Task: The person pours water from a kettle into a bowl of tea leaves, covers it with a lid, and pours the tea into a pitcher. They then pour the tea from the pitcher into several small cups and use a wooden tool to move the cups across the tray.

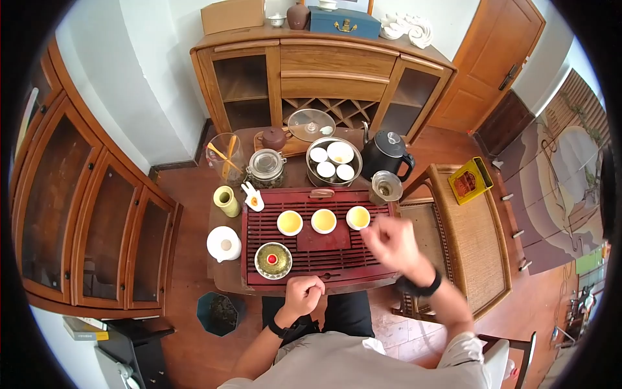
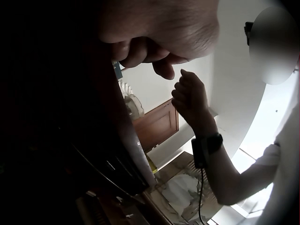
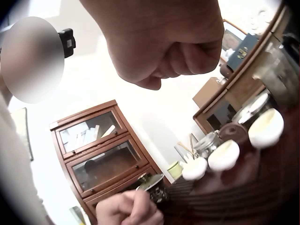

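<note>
My right hand hovers over the right part of the slatted red tray, fingers curled and empty, just beside the rightmost of three white cups of yellow liquid. The other cups stand in a row to its left. My left hand, also curled and holding nothing, is at the tray's front edge, right of a lidded bowl with a red knob. In the left wrist view the right hand is a raised fist; the right wrist view shows the left hand curled.
Behind the tray are a glass jar, a steel pot with white cups inside, a black kettle and a glass pitcher. At left stand a white pot and a green holder. A rattan chair is at right.
</note>
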A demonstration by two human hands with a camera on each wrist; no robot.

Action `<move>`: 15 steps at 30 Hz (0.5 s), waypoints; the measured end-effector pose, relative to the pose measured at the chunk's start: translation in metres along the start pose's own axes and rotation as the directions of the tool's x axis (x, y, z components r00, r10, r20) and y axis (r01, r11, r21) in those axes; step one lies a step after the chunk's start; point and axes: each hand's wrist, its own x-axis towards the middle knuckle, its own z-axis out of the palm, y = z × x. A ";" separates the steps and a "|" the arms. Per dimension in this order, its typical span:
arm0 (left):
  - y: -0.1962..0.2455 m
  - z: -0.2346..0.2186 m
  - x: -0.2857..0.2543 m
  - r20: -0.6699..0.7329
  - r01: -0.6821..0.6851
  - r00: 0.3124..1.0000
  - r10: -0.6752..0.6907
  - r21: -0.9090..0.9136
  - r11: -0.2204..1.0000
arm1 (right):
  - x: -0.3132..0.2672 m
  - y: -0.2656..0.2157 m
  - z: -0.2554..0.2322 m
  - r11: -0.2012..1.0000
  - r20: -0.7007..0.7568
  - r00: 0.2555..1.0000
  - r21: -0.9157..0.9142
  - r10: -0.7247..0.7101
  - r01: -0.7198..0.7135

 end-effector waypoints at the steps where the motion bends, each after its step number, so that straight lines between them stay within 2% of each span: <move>1: -0.001 -0.001 0.000 0.002 -0.004 1.000 0.004 -0.006 1.000 | 0.027 -0.005 -0.012 0.999 0.041 0.999 -0.040 -0.031 0.032; 3: -0.001 -0.003 -0.001 0.024 -0.005 1.000 0.005 0.002 1.000 | 0.086 0.003 -0.023 0.975 0.104 0.987 -0.171 -0.125 0.141; 5: -0.001 -0.003 0.000 0.019 -0.023 1.000 0.023 -0.003 1.000 | 0.149 0.020 -0.029 0.954 0.180 0.983 -0.285 -0.043 0.094; 7: 0.001 -0.004 0.000 0.033 0.013 0.999 -0.013 -0.010 1.000 | 0.215 0.052 -0.029 0.897 0.194 0.981 -0.429 -0.028 0.111; 9: 0.002 -0.006 0.001 0.033 -0.013 0.999 0.013 0.001 1.000 | 0.273 0.069 -0.031 0.843 0.236 0.958 -0.537 0.165 -0.013; 11: 0.004 -0.007 0.000 0.041 0.026 0.999 -0.026 -0.018 0.999 | 0.324 0.098 -0.022 0.740 0.234 0.911 -0.665 0.341 -0.106; 12: 0.003 -0.007 0.001 0.042 0.035 0.999 -0.034 -0.027 0.999 | 0.343 0.100 -0.016 0.688 0.221 0.833 -0.686 0.506 -0.236; 13: 0.005 -0.007 0.001 0.038 0.031 0.999 -0.030 -0.025 0.999 | 0.355 0.108 -0.010 0.692 0.227 0.834 -0.684 0.503 -0.232; 15: 0.000 -0.009 -0.001 0.065 0.051 0.997 -0.048 -0.041 0.998 | 0.373 0.125 0.007 0.665 0.244 0.873 -0.738 0.422 -0.115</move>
